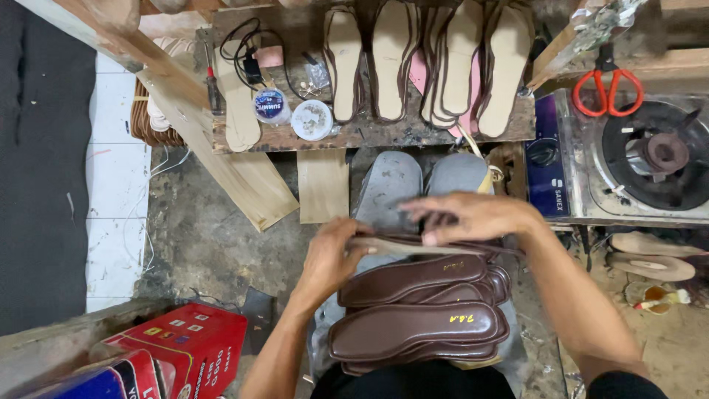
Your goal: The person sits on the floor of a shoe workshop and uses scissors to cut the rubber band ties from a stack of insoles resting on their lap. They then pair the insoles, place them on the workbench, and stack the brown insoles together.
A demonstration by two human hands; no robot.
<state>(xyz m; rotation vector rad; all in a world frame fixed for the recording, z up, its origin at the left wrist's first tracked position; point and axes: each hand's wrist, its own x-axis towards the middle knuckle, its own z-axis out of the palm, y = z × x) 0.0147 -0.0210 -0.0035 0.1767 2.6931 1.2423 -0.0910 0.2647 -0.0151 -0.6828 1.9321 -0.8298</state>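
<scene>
Our fingers [443, 216] of the right hand [473, 216] lie stretched flat on top of a thin brown insole [402, 245], pressing it down, while the left hand [332, 255] curls around its near end, thumb above and fingers tucked below, so both hands grip that one piece. We hold it edge-on, just over a stack of brown insoles [413, 310] piled on our lap, the top ones overlapping and shiny. The held insole sits between our two hands, touching both, and hovers just above the pile.

On the wooden bench [369, 133] ahead we see two small round containers: a clear tub with a blue label [271, 105] and an open white lid or dish [312, 120] with small bits in it that we cannot make out. Beside them lies a row of tan soles [428, 63] edged in brown. To our right stands a gas stove [635, 159] with red-handled scissors [607, 87] resting on it. At lower left sit red cardboard boxes [181, 347]; their contents are hidden from us.
</scene>
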